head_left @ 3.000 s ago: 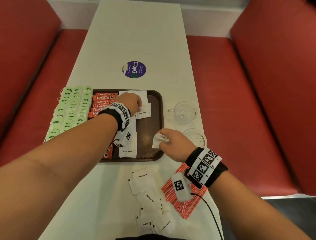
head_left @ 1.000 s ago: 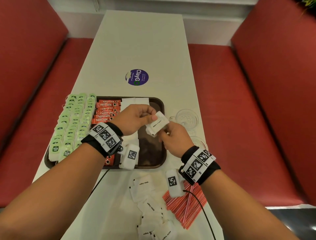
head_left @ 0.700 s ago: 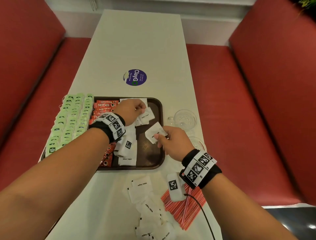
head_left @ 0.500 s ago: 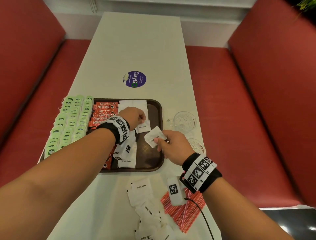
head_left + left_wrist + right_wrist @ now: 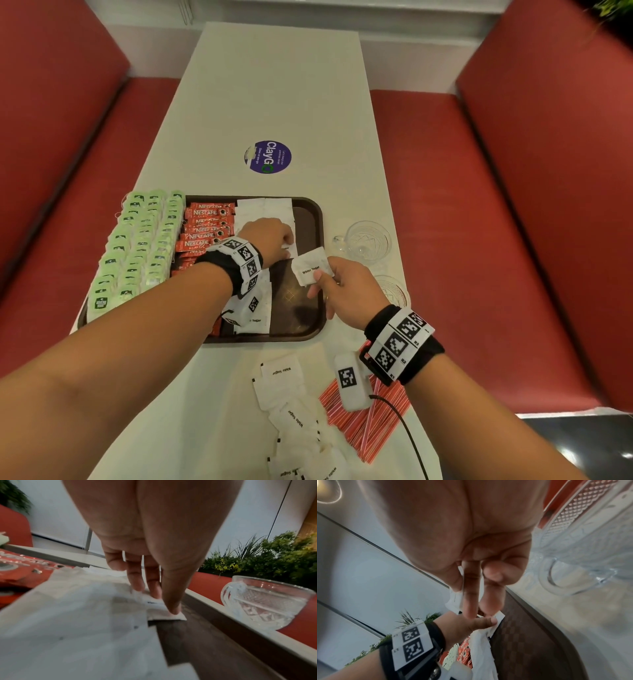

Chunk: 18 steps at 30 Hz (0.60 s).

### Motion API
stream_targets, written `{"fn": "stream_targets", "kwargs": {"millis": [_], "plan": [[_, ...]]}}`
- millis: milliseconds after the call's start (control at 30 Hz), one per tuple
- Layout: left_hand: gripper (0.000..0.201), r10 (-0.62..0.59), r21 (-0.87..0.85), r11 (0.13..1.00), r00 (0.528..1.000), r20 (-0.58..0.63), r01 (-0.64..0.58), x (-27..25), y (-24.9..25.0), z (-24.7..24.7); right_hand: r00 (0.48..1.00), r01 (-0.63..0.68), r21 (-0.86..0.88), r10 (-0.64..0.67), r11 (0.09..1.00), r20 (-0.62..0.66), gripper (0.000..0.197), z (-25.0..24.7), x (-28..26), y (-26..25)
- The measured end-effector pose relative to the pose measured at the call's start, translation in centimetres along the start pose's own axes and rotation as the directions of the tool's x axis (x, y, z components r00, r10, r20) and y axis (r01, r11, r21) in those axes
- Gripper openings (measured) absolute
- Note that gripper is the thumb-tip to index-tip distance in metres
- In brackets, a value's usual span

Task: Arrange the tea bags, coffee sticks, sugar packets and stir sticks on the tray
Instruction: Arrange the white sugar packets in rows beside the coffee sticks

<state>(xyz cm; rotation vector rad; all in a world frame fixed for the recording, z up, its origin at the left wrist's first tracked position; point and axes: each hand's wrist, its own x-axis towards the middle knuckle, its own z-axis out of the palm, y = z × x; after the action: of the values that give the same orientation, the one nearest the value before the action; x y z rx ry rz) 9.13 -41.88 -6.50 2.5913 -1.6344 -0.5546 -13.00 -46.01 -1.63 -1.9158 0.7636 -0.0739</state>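
A brown tray (image 5: pixel 310 219) holds rows of green tea bags (image 5: pixel 137 246), red coffee sticks (image 5: pixel 205 222) and white sugar packets (image 5: pixel 263 209). My left hand (image 5: pixel 286 251) presses straight fingers on a sugar packet (image 5: pixel 164 614) lying in that white row; the left wrist view shows the fingertips (image 5: pixel 171 608) flat on it. My right hand (image 5: pixel 318 277) pinches another white sugar packet (image 5: pixel 310 269) between thumb and fingers, just above the tray's right side and close to the left hand. Loose sugar packets (image 5: pixel 284 387) and red stir sticks (image 5: pixel 363 428) lie on the table in front of the tray.
Two glass cups (image 5: pixel 366 240) (image 5: pixel 394 291) stand on the table right of the tray, close to my right hand. A round purple sticker (image 5: pixel 268 157) is beyond the tray. Red bench seats (image 5: pixel 479 205) flank the white table (image 5: pixel 274 85).
My left hand left the right hand and came down onto the sugar row on the tray. My right hand stays over the tray's right side with a packet pinched.
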Motion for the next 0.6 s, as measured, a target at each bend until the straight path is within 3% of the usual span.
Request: {"fn": "stream_targets", "kwargs": {"millis": [167,267,433,500,600], "plan": [[0.029,0.078,-0.324,0.94,0.991,-0.107,-0.109,-2.7,1.5,-3.0,1.0,-0.023,0.034,0.023,0.999,-0.002,0.017,0.2,0.2,0.0],[0.03,0.143,-0.489,0.858,0.987,-0.07,-0.159,-5.0,2.3,-4.8,0.999,-0.039,0.066,0.039,0.997,-0.004,0.017,0.3,0.3,-0.1],[0.008,0.232,-0.429,0.881,0.973,0.019,-0.201,-6.3,2.0,-4.7,0.999,-0.044,0.087,0.044,0.995,-0.003,0.01,0.6,0.5,0.0],[0.007,0.18,-0.42,0.89,0.983,-0.038,-0.179,-5.9,1.2,-4.2,0.998,-0.056,0.099,0.057,0.993,-0.006,0.016,0.8,0.3,0.0],[0.018,0.007,-0.35,0.935,0.987,-0.159,-0.063,-4.1,-0.7,-3.2,0.996,-0.061,0.003,0.061,0.998,0.061,0.034,1.6,-0.2,0.5]]}}
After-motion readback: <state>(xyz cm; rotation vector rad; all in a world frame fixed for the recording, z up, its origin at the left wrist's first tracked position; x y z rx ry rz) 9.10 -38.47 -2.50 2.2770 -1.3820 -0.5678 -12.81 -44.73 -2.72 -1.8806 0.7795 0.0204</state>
